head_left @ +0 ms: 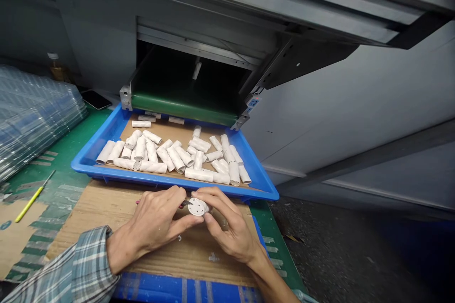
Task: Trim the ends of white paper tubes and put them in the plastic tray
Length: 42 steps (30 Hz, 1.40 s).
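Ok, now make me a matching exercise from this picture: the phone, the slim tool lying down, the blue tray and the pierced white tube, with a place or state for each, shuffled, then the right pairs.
1. Phone
2. Slim tool
3. Blue tray
4. Pierced white tube

A. Under the end of the green conveyor
B. Held by the right hand
C. Beside the clear plastic stack
D. Yellow, lying left of the cardboard sheet

Right pairs: 1-C, 2-D, 3-A, 4-B.
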Each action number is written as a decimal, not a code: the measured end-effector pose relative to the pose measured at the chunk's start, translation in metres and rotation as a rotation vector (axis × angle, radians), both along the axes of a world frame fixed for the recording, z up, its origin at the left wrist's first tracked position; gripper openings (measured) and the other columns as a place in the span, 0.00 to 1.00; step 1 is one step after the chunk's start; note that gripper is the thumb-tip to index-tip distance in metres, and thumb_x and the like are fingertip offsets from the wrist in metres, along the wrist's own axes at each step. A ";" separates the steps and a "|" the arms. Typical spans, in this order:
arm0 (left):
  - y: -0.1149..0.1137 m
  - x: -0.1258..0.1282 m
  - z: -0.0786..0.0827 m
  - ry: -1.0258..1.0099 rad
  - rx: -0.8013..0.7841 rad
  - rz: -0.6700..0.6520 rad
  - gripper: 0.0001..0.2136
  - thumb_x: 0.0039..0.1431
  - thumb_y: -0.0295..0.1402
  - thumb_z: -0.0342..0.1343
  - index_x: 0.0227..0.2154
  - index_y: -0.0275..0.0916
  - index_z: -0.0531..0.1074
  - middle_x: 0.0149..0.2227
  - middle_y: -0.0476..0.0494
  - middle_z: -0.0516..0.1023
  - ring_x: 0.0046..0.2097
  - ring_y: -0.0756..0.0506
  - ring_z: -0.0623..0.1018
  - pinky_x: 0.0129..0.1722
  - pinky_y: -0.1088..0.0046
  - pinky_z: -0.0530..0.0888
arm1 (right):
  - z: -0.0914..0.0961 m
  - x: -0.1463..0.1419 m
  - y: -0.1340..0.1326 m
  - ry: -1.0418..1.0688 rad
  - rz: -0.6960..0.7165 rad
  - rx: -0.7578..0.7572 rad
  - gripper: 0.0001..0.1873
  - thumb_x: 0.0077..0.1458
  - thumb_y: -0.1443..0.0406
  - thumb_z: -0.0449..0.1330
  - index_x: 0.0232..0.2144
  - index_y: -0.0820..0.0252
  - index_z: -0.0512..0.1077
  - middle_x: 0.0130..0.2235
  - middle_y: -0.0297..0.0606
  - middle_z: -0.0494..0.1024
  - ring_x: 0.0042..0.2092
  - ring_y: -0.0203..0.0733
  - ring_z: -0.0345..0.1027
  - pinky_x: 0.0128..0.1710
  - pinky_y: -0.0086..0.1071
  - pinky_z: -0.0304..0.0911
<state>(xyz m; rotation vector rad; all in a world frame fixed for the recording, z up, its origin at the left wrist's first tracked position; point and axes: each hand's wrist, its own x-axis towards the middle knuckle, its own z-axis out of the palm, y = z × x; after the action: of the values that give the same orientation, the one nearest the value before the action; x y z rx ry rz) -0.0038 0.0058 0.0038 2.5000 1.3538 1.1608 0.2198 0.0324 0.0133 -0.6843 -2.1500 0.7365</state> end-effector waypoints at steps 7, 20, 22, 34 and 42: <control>-0.001 0.002 -0.001 0.048 0.024 0.049 0.22 0.79 0.51 0.39 0.32 0.42 0.64 0.26 0.51 0.76 0.23 0.48 0.76 0.22 0.69 0.59 | 0.003 -0.002 0.002 0.011 -0.006 0.057 0.26 0.68 0.74 0.60 0.63 0.48 0.71 0.58 0.42 0.81 0.59 0.50 0.76 0.62 0.47 0.72; -0.002 0.005 -0.002 0.128 0.071 0.091 0.23 0.80 0.49 0.34 0.33 0.43 0.62 0.26 0.52 0.74 0.23 0.48 0.76 0.22 0.69 0.62 | -0.008 -0.004 0.000 0.010 -0.121 0.169 0.22 0.66 0.76 0.62 0.59 0.54 0.72 0.52 0.43 0.80 0.54 0.47 0.76 0.58 0.40 0.73; -0.003 0.006 -0.002 0.126 0.060 0.089 0.23 0.80 0.49 0.34 0.33 0.43 0.62 0.27 0.51 0.75 0.23 0.48 0.76 0.22 0.69 0.62 | -0.010 -0.005 -0.002 -0.002 -0.145 0.206 0.22 0.67 0.75 0.62 0.59 0.55 0.72 0.51 0.43 0.79 0.53 0.47 0.76 0.56 0.40 0.74; -0.005 0.010 -0.002 0.114 0.060 0.088 0.22 0.81 0.48 0.33 0.33 0.43 0.62 0.26 0.51 0.75 0.23 0.48 0.75 0.21 0.69 0.60 | -0.016 -0.011 -0.006 -0.014 -0.290 0.500 0.18 0.65 0.77 0.62 0.54 0.60 0.70 0.45 0.45 0.78 0.46 0.48 0.75 0.46 0.41 0.76; -0.007 0.011 -0.006 0.111 0.000 0.043 0.21 0.81 0.46 0.32 0.35 0.43 0.61 0.28 0.51 0.75 0.25 0.47 0.77 0.23 0.69 0.62 | -0.021 -0.014 -0.008 -0.032 -0.366 0.608 0.19 0.64 0.76 0.63 0.54 0.60 0.69 0.42 0.43 0.78 0.43 0.48 0.75 0.42 0.43 0.76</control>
<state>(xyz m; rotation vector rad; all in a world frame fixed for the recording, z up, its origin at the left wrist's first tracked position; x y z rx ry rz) 0.0073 -0.0009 -0.0021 2.5828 1.4398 1.0433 0.2061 0.0243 -0.0073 -0.7212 -2.0368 -0.1266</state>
